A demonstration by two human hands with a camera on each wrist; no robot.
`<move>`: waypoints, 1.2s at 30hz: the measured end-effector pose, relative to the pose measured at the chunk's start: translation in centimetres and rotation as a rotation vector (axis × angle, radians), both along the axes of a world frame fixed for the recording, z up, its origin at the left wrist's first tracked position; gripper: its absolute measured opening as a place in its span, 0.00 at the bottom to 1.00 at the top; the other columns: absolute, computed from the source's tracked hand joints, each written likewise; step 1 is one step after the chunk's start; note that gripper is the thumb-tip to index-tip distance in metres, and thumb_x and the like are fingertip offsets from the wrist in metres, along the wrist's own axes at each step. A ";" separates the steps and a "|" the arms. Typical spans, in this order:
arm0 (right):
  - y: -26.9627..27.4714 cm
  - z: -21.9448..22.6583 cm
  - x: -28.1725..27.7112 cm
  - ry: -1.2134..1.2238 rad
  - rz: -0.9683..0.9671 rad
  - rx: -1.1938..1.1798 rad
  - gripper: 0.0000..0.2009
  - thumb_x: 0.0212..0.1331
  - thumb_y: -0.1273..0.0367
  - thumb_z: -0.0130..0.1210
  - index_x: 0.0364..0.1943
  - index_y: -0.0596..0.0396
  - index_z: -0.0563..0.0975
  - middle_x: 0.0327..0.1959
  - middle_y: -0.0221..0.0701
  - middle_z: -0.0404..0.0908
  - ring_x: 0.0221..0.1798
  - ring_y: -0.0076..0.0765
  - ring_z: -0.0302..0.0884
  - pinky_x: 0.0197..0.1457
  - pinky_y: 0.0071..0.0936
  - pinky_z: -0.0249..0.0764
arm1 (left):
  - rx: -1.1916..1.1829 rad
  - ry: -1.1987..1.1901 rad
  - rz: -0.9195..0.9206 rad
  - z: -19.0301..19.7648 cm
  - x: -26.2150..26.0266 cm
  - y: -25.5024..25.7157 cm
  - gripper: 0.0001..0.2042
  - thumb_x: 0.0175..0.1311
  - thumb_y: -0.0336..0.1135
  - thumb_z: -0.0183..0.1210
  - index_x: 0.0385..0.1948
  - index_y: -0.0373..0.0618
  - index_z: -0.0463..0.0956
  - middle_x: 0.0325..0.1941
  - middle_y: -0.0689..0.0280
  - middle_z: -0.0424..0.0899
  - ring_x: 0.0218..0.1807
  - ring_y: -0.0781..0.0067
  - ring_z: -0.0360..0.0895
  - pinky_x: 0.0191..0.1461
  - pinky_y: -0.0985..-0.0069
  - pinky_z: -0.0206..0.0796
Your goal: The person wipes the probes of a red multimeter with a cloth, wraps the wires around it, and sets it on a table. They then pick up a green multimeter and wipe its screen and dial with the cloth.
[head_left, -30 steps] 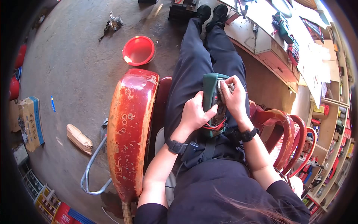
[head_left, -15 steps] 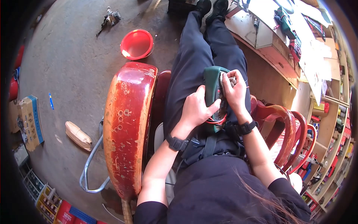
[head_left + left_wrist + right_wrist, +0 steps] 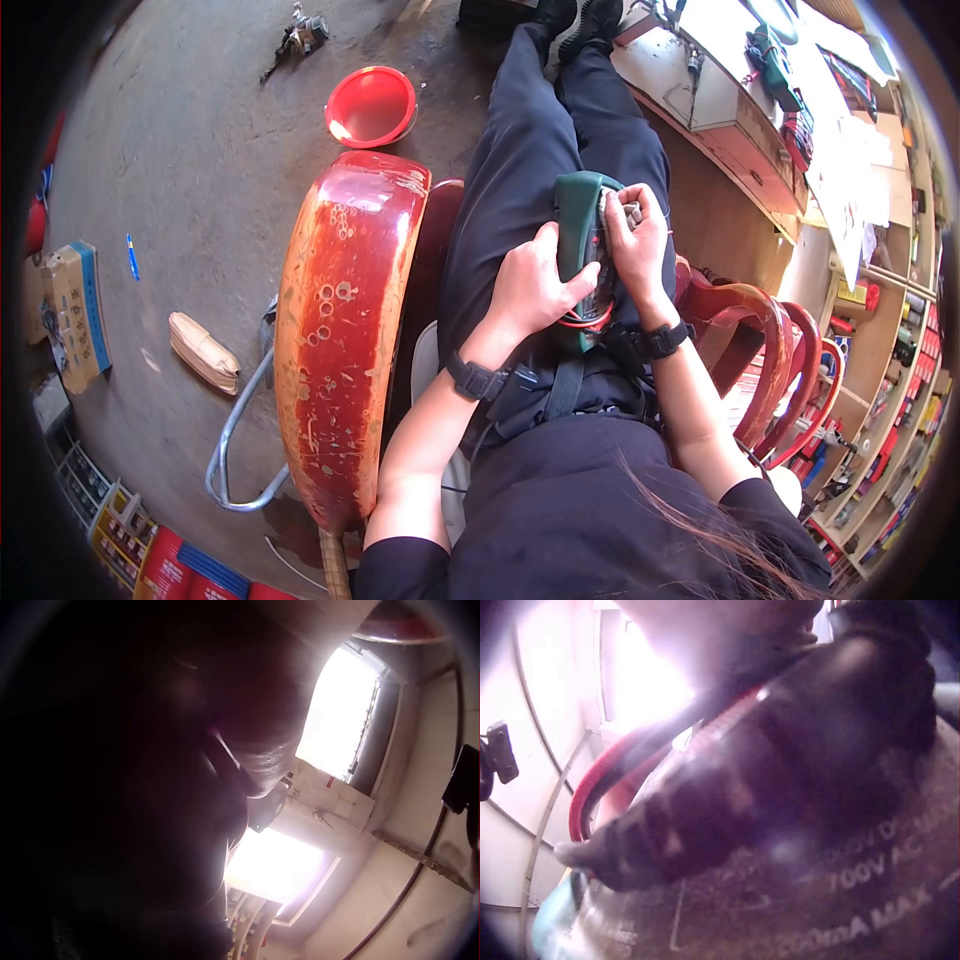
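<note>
A multimeter (image 3: pixel 574 218) in a dark green case lies over the person's lap in the head view. My left hand (image 3: pixel 535 285) grips it from the left side, thumb across its lower front. On the opposite side my right hand (image 3: pixel 640 250) pinches a crumpled greyish-white cloth (image 3: pixel 633 212) against the upper face. Red and black leads (image 3: pixel 585 321) loop round the lower end. In the right wrist view, the printed meter face (image 3: pixel 855 915) shows close up, with a dark ridged plug (image 3: pixel 712 810) and a red lead (image 3: pixel 581 799) across it. The left wrist view is mostly dark hand.
A worn red wooden armrest (image 3: pixel 350 340) stands at left, with curved red chair rails (image 3: pixel 770 350) at right. Beyond are a red bucket (image 3: pixel 372 105), a carton (image 3: pixel 78 315) and a paper bundle (image 3: pixel 203 350) on the floor. A workbench (image 3: pixel 720 90) and stocked shelves (image 3: pixel 880 390) line the right.
The head view has tilted, so the floor things sit higher in it. Both hands keep the multimeter and cloth; the right hand has shifted slightly over the meter's face.
</note>
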State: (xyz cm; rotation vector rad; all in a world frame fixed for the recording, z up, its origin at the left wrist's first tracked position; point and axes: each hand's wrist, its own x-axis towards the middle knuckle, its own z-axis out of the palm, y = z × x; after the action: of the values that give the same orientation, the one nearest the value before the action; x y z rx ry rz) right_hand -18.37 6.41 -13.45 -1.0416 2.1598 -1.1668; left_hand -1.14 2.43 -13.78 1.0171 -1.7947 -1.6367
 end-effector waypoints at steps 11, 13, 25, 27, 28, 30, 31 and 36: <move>-0.1 0.0 0.1 0.043 0.005 -0.009 0.11 0.68 0.64 0.62 0.35 0.57 0.75 0.25 0.24 0.76 0.28 0.16 0.70 0.32 0.21 0.70 | 0.007 -0.012 -0.006 0.2 0.0 -0.1 0.22 0.58 0.44 0.68 0.45 0.35 0.76 0.33 0.49 0.86 0.37 0.49 0.87 0.42 0.62 0.77; -0.1 -0.1 0.0 0.032 0.007 -0.006 0.11 0.68 0.64 0.62 0.35 0.57 0.75 0.24 0.24 0.76 0.28 0.16 0.70 0.32 0.21 0.69 | 0.008 -0.009 -0.006 0.2 0.0 -0.1 0.22 0.58 0.44 0.68 0.45 0.35 0.76 0.33 0.49 0.86 0.36 0.49 0.87 0.42 0.62 0.78; -0.2 -0.3 -0.3 0.002 0.017 -0.010 0.11 0.69 0.64 0.61 0.35 0.57 0.75 0.24 0.24 0.75 0.27 0.15 0.69 0.31 0.21 0.68 | -0.030 0.021 0.030 -0.1 -0.2 0.0 0.22 0.57 0.46 0.70 0.40 0.36 0.74 0.30 0.46 0.85 0.35 0.43 0.86 0.39 0.57 0.78; -0.2 -0.4 -0.3 -0.011 0.019 -0.018 0.12 0.69 0.64 0.61 0.35 0.57 0.75 0.24 0.24 0.75 0.27 0.15 0.69 0.31 0.21 0.68 | -0.035 0.009 0.023 -0.1 -0.2 0.0 0.23 0.58 0.48 0.70 0.40 0.36 0.74 0.30 0.46 0.85 0.34 0.43 0.85 0.38 0.57 0.78; -0.2 -0.5 -0.4 -0.016 0.016 -0.015 0.12 0.69 0.64 0.61 0.35 0.57 0.75 0.24 0.24 0.75 0.27 0.15 0.69 0.31 0.21 0.68 | -0.034 0.009 0.023 -0.1 -0.2 0.0 0.23 0.58 0.48 0.70 0.40 0.36 0.74 0.30 0.46 0.85 0.34 0.43 0.85 0.38 0.57 0.78; -0.2 -0.5 -0.5 -0.021 0.014 -0.011 0.12 0.69 0.64 0.61 0.34 0.57 0.75 0.24 0.24 0.75 0.27 0.15 0.69 0.31 0.21 0.68 | -0.037 -0.035 -0.004 -0.1 -0.1 0.0 0.22 0.60 0.47 0.69 0.44 0.36 0.76 0.32 0.49 0.86 0.37 0.48 0.87 0.41 0.62 0.78; -0.2 -0.6 -0.5 -0.012 0.016 -0.010 0.12 0.69 0.64 0.61 0.34 0.57 0.75 0.24 0.24 0.75 0.28 0.15 0.69 0.31 0.21 0.68 | -0.035 -0.034 -0.003 0.0 -0.1 0.0 0.22 0.60 0.47 0.69 0.44 0.36 0.76 0.32 0.49 0.86 0.37 0.48 0.87 0.41 0.62 0.78; -0.2 -0.6 -0.6 0.008 0.024 -0.013 0.11 0.69 0.64 0.61 0.34 0.57 0.75 0.24 0.23 0.75 0.27 0.15 0.68 0.31 0.20 0.67 | -0.029 -0.034 -0.005 0.0 -0.1 0.0 0.22 0.60 0.48 0.69 0.42 0.37 0.76 0.31 0.50 0.85 0.35 0.48 0.86 0.39 0.61 0.77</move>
State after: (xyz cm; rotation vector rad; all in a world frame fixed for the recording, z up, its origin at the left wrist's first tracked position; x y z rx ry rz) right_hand -18.95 6.18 -14.08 -1.0769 2.1425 -1.1691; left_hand -1.27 2.43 -13.83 1.0340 -1.8390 -1.6015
